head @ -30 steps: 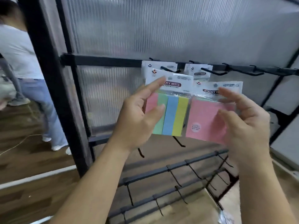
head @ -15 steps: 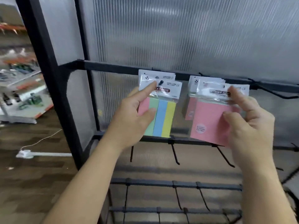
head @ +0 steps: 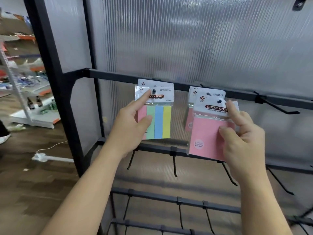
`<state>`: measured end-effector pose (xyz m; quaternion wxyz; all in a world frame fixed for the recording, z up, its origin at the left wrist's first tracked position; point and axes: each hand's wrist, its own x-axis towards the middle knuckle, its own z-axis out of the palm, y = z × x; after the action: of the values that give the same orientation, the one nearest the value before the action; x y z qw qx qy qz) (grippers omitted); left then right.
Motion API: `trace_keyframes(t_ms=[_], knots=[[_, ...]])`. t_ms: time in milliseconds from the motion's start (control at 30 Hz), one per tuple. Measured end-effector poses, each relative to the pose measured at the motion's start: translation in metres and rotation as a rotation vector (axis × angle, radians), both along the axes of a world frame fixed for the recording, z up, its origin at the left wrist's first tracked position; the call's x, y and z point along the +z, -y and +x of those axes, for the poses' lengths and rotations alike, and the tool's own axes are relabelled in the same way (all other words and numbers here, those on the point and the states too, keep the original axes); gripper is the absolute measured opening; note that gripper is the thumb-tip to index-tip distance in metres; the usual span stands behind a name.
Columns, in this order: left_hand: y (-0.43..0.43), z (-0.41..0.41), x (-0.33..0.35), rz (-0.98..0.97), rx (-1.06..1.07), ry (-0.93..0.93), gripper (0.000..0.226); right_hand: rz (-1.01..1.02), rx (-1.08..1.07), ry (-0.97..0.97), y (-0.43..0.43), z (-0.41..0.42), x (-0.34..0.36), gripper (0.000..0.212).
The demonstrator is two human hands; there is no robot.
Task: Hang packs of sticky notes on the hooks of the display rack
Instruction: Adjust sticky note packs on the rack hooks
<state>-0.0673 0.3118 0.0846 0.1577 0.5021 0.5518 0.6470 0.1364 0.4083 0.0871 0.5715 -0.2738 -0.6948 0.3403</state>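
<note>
Ribbed plastic (head: 186, 39) backs the rack (head: 50, 82); by its upper bar (head: 118, 77) my left hand (head: 130, 126) grips the striped pack (head: 159, 122) and my right hand (head: 242, 133) the pink pack (head: 206, 133), forefingers (head: 145, 97) on the headers (head: 165, 92) to seat both on their hooks (head: 153, 91).

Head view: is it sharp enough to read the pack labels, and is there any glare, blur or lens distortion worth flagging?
Head view: STICKY NOTE reads clearly on the pink pack, fine print does not; thin glare on its plastic wrap; store shelves at far left are soft; the rack post leans from wide-angle distortion; light is even, without hard shadows.
</note>
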Motion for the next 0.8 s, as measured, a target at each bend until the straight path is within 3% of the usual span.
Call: trace_keyframes(t_ms=[467, 667, 800], knots=[[-0.011, 0.001, -0.004, -0.008, 0.094, -0.03, 0.064, 0.051, -0.009, 0.109, -0.019, 0.0, 0.0, 0.059], [-0.019, -0.002, -0.006, -0.075, 0.378, -0.306, 0.061, 0.165, -0.176, 0.328, -0.039, -0.015, -0.003, 0.061], [-0.025, -0.004, -0.01, -0.118, 0.52, -0.39, 0.059, 0.198, -0.259, 0.382, -0.049, -0.021, -0.005, 0.064]])
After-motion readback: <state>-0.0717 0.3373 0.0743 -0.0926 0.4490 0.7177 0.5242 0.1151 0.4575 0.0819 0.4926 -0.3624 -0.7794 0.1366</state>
